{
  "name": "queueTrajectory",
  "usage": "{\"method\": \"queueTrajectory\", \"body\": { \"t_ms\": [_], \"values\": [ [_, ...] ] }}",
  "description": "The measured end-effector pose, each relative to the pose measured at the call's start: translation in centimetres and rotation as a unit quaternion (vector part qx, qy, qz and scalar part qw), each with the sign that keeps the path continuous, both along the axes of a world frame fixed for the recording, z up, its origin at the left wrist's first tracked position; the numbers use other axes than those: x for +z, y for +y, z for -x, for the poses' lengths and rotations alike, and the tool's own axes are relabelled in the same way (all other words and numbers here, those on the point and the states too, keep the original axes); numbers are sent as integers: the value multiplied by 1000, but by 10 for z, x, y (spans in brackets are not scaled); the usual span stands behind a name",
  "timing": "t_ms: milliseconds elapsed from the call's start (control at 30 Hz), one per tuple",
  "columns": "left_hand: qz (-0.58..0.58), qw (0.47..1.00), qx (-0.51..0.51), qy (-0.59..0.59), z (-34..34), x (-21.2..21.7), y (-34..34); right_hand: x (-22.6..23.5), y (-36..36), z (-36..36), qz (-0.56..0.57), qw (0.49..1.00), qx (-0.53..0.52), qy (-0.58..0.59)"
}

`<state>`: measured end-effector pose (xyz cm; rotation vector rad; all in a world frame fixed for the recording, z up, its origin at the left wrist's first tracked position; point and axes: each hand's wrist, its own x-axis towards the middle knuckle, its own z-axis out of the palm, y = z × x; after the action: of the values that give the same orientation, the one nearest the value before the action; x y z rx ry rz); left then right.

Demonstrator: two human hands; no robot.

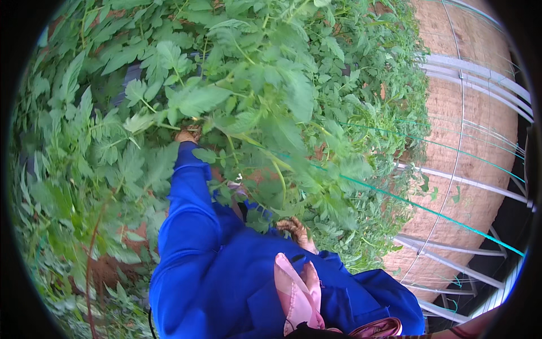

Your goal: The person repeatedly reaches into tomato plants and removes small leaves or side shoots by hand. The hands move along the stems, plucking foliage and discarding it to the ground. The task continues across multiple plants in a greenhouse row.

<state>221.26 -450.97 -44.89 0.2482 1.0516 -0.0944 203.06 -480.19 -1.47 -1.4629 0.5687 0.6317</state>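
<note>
My left hand (189,134), dark with soil, reaches in among the leaves at the end of a blue sleeve. Its fingers are curled and partly covered by foliage, closed at the stem of a tomato plant (248,138). From there the pale green stem bends over to the right, its upper leaves smeared by motion. Close to my body, below that stem, is my right hand (296,230), also soiled. The fingers are bent and somewhat apart, with nothing visible in them. A small pale flower or scrap (239,177) shows between the two hands.
Dense tomato foliage (355,73) surrounds me. A taut green twine (429,208) slants from the plant to the lower right. Beyond stand white metal tubes (480,70) before an earthen wall (435,152). A pink scarf (296,291) hangs at my chest; reddish soil (107,271) shows at left.
</note>
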Motion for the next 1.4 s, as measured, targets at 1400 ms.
{"method": "queueTrajectory", "body": {
  "t_ms": [1400],
  "values": [
    [-266,896,-286,-209,-18,221,-348,86,-148,-391,204,738,461,-449]
  ]
}}
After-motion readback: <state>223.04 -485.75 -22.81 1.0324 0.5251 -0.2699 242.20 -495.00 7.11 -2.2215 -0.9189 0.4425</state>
